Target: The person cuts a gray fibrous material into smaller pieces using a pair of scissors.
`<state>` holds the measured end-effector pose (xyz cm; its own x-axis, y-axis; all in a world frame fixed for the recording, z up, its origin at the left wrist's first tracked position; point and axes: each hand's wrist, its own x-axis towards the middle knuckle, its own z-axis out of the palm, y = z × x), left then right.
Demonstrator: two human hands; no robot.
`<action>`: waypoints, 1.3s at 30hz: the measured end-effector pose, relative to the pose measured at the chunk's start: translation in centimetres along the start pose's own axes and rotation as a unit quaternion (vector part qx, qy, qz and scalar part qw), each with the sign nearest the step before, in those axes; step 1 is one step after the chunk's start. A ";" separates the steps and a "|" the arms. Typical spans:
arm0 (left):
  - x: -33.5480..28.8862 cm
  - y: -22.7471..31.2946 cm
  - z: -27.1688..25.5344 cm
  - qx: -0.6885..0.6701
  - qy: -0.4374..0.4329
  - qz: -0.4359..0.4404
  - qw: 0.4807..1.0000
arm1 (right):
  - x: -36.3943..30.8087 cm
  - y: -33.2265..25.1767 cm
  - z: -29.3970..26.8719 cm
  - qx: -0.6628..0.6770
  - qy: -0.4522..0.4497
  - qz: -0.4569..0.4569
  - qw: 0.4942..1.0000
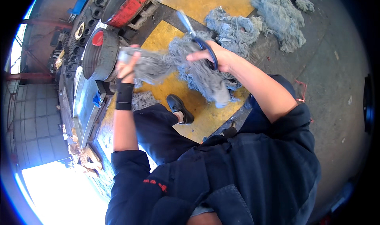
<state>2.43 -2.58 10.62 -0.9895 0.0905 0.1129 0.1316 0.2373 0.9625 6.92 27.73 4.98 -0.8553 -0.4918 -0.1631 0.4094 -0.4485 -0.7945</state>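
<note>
My left hand [127, 69], with a black wrist wrap, is closed around one end of a bundle of grey, stringy yarn [152, 68]. Motion blurs that bundle, which stretches right toward a looser grey-blue tangle [206, 80] hanging below my right hand [219, 58]. Scissors with dark blue handles [206, 49] are in my right hand; the fingers pass through the handle loops. Their metal blades [185, 21] point away, up and to the left. Whether the right fingers also grip the yarn, I cannot tell.
Heaps of grey-blue fibre [279, 21] lie on the floor at the far right, near another pile [233, 29]. A black drum [101, 55] and a red-and-black drum [128, 7] stand at the left. Below me is yellow-painted floor [213, 122], with my shoe [180, 108] on it.
</note>
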 end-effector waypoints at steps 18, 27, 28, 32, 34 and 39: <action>-4.3 -4.8 11.6 -0.172 -0.087 -0.332 0.923 | 3.1 0.3 -0.8 -0.141 0.094 -0.012 0.986; -0.7 -13.7 -7.6 0.181 0.115 -0.311 0.926 | 2.8 -2.2 -4.1 -0.476 0.288 0.014 0.831; -0.9 -12.9 -9.8 0.196 0.132 -0.276 0.932 | 2.7 -1.9 -4.6 -0.413 0.282 -0.010 0.866; -5.6 -12.3 -20.9 0.214 0.241 -0.147 0.935 | 1.9 -1.6 -3.2 -0.308 0.253 -0.053 0.916; -10.1 -12.6 -30.0 0.226 0.290 -0.155 0.917 | 2.2 -1.3 -2.0 -0.279 0.237 -0.056 0.929; -14.5 -11.6 -33.3 0.170 0.346 -0.234 0.893 | 1.7 -1.6 -2.6 -0.275 0.285 -0.053 0.917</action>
<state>13.27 -38.85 6.03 -0.7255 -0.6869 -0.0426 -0.4108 0.3825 0.8276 3.95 29.54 4.43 -0.9725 0.0726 -0.2214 0.2253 0.0504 -0.9730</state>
